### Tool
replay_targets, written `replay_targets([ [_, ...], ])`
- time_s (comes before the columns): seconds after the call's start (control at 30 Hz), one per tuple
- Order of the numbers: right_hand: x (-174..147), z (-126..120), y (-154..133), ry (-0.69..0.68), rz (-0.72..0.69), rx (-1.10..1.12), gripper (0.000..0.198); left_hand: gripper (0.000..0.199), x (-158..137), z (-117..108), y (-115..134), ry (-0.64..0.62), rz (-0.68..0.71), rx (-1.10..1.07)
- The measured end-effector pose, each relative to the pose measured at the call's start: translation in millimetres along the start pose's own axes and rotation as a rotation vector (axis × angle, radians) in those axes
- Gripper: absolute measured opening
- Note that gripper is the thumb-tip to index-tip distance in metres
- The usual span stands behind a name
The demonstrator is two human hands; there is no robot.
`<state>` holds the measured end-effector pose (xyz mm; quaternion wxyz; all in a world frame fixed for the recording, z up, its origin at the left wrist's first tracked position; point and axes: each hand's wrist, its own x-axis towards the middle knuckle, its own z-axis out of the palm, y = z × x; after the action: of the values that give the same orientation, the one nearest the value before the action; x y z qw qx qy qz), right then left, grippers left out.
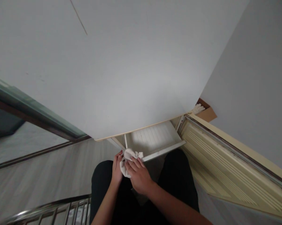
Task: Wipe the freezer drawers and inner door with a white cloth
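Observation:
A crumpled white cloth (129, 153) lies bunched between my two hands, at the near left corner of a pulled-out white drawer (163, 153). My right hand (139, 175) presses the cloth from the right, its fingers bent over it. From the left, my left hand (117, 167) closes against the cloth's side, beside the drawer corner. Part of its grip is hidden, so whether it also touches the drawer I cannot tell. The drawer has a ribbed pale bottom, and its far part sits under the large white panel (141, 78).
An open cream door (216, 159) with ridged inner face and a dark seal stands to the right. Behind it is a cardboard box (207, 113) with a white glove (198, 108). Metal rails (61, 211) are at lower left, a glass sliding door (35, 125) at left.

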<state>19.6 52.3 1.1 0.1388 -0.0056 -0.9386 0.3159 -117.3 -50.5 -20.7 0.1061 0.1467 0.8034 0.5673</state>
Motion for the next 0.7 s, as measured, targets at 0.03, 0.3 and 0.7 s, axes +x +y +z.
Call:
replay_targets([
  [0.03, -5, 2, 4, -0.005, -0.02, -0.019, 0.054, 0.059, -6, -8, -4, -0.014, -0.026, 0.003],
  [0.3, -76, -53, 92, 0.05, 0.181, -0.319, 0.068, 0.079, -44, -27, -13, -0.282, -0.25, -0.094],
  [0.7, -88, -64, 128, 0.491, 0.463, -0.181, 0.058, 0.072, -50, -10, 6, -0.349, -0.206, -0.09],
])
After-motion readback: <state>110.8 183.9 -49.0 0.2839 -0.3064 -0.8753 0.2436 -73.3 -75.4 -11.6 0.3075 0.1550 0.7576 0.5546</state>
